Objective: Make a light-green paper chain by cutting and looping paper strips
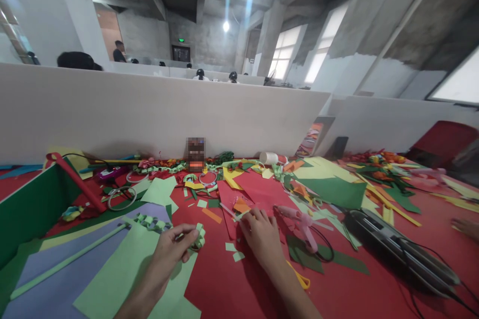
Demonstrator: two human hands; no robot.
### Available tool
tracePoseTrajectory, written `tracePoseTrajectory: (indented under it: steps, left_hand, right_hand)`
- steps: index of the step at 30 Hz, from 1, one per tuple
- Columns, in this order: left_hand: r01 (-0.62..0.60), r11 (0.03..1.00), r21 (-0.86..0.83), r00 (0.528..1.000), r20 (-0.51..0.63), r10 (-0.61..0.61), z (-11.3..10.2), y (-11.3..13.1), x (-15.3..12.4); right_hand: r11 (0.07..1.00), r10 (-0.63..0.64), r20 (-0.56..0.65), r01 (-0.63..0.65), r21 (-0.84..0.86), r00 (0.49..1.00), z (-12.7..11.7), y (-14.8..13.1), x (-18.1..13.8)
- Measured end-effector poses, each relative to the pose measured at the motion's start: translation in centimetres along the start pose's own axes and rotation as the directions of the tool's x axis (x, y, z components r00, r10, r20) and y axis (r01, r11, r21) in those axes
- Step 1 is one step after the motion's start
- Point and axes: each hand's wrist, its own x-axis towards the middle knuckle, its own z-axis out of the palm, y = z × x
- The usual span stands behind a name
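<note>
Between the thumb and fingers of my left hand point(174, 244) is one end of a light green paper chain point(200, 237), made of small folded or looped pieces. A darker and lighter green length of chain point(151, 223) lies just behind that hand on the paper. My right hand point(262, 234) reaches palm down over the red paper, fingers bent and somewhat apart. Its fingertips are at a small orange paper piece point(241, 205) and a thin pale strip point(227, 211); no held object shows. To its right lies a pink glue gun point(299, 220).
Light green sheets point(119, 264) and a purple sheet point(48, 264) cover the left side. A black corded device point(400, 246) lies at right. Paper scraps, a white cup point(268, 158) and a phone-like object point(196, 153) stand before the white partition point(160, 109). Another person's hand point(466, 227) shows far right.
</note>
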Motion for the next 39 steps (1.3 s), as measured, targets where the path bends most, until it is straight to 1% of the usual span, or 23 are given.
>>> tracePoseTrajectory:
  steps: [2,3,5,6,8,10,11,12,13,15,17,18,20,22,25,31,34,39]
  left_hand:
    - [-0.015,1.000,0.013,1.000,-0.018,0.015,0.1,0.2,-0.1]
    - [-0.023,0.999,0.028,1.000,-0.019,0.024,0.2,0.3,-0.1]
    - [-0.035,0.997,0.067,0.999,-0.014,0.036,0.2,0.5,-0.2]
    - [-0.038,0.996,0.085,0.999,-0.014,0.040,0.3,0.6,-0.3]
    - [-0.040,0.993,0.113,0.999,-0.011,0.042,0.4,0.8,-0.3]
    - [-0.041,0.990,0.136,0.999,-0.016,0.044,0.6,1.0,-0.3]
    - [-0.040,0.988,0.148,0.999,-0.022,0.044,0.7,1.2,-0.3]
    - [-0.038,0.987,0.158,0.999,-0.028,0.043,0.7,1.3,-0.3]
    - [-0.036,0.986,0.166,0.998,-0.036,0.043,0.8,1.3,-0.3]
    - [-0.035,0.984,0.175,0.998,-0.050,0.045,0.8,1.4,-0.3]
    - [-0.048,0.983,0.180,0.997,-0.048,0.058,0.7,1.2,-0.3]
    - [-0.063,0.982,0.180,0.997,-0.042,0.072,0.7,1.1,-0.3]
    - [-0.106,0.979,0.177,0.993,-0.027,0.112,0.5,0.7,-0.1]
    - [-0.147,0.974,0.170,0.988,-0.020,0.153,0.4,0.5,0.0]
    - [-0.177,0.968,0.175,0.983,-0.009,0.182,0.4,0.5,0.0]
    - [-0.270,0.933,0.236,0.962,0.020,0.273,0.6,1.3,-0.5]
    - [-0.299,0.917,0.263,0.953,0.034,0.301,0.6,1.3,-0.5]
    - [-0.321,0.902,0.287,0.938,-0.037,0.346,0.4,1.1,-0.2]
  right_hand:
    - [1.000,-0.005,-0.003,0.005,0.001,1.000,0.2,-0.2,0.0]
    - [0.999,-0.001,-0.027,0.002,0.040,1.000,0.1,-0.5,0.0]
    - [0.978,0.007,-0.114,0.017,0.210,0.993,-0.3,-1.1,0.2]
    - [0.943,0.021,-0.167,0.036,0.332,0.986,-0.7,-1.3,0.2]
    - [0.821,0.079,-0.246,0.076,0.566,0.966,-1.5,-1.8,0.3]
    - [0.707,0.161,-0.282,0.089,0.701,0.946,-2.2,-2.1,0.3]
    - [0.688,0.184,-0.307,0.101,0.719,0.934,-2.5,-2.2,0.2]
    - [0.696,0.175,-0.342,0.129,0.706,0.923,-2.6,-2.2,0.1]
    - [0.719,0.135,-0.377,0.172,0.674,0.916,-2.6,-2.3,0.0]
    - [0.763,-0.021,-0.405,0.277,0.584,0.914,-2.6,-2.5,-0.2]
    - [0.772,-0.195,-0.344,0.360,0.523,0.919,-2.4,-2.8,-0.5]
    - [0.773,-0.256,-0.299,0.381,0.508,0.919,-2.3,-3.1,-0.7]
    - [0.787,-0.330,-0.230,0.402,0.469,0.915,-2.2,-3.6,-1.0]
    - [0.809,-0.362,-0.184,0.406,0.424,0.914,-2.2,-4.0,-1.2]
    - [0.829,-0.376,-0.158,0.408,0.382,0.913,-2.0,-4.2,-1.4]
    - [0.832,-0.385,-0.131,0.405,0.378,0.914,-1.9,-4.2,-1.5]
    - [0.827,-0.371,-0.148,0.399,0.396,0.917,-1.8,-4.2,-1.5]
    - [0.814,-0.360,-0.190,0.407,0.415,0.913,-1.8,-4.4,-1.6]
